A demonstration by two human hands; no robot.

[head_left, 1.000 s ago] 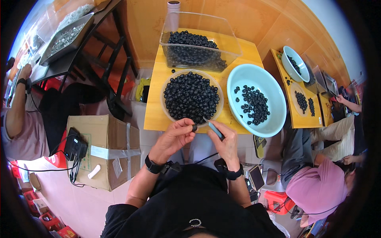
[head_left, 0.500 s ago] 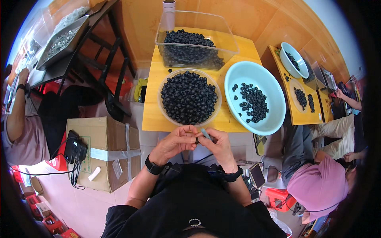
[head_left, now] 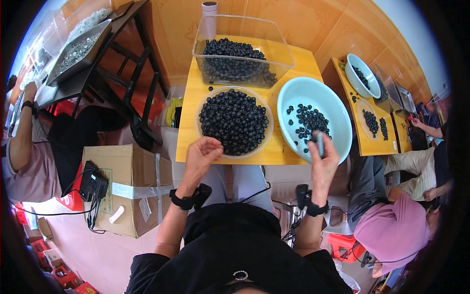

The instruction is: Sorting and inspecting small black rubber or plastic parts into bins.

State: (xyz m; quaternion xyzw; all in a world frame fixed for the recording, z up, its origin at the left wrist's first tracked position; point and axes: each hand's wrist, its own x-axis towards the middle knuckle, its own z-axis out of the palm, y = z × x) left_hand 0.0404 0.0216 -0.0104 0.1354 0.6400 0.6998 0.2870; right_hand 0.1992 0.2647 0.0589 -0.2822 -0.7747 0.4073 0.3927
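Over the near rim of the light-blue basin (head_left: 289, 89), my right hand (head_left: 325, 159) is closed around a slim pale-blue tool (head_left: 320, 143); its working end is too small to make out. Small black bead-like pieces with holes (head_left: 312, 120) lie inside that basin, under and beyond the fingers. My left hand (head_left: 201, 157) is at the near-left edge of a round clear tray (head_left: 268, 134), its thumb and fingers apart and nothing visible between them. Heaped in the tray are many more black beads (head_left: 234, 120).
A clear rectangular bin (head_left: 289, 64) of black beads stands at the back of the yellow table (head_left: 188, 110). Behind it is a pink bottle (head_left: 209, 22). A taped cardboard box (head_left: 128, 161) is to my left. Other people sit at both sides; a second table (head_left: 364, 142) is at right.
My hands were together in front of the table and have separated. The right one went right to the basin with the blue tool, the left one forward and left to the tray.
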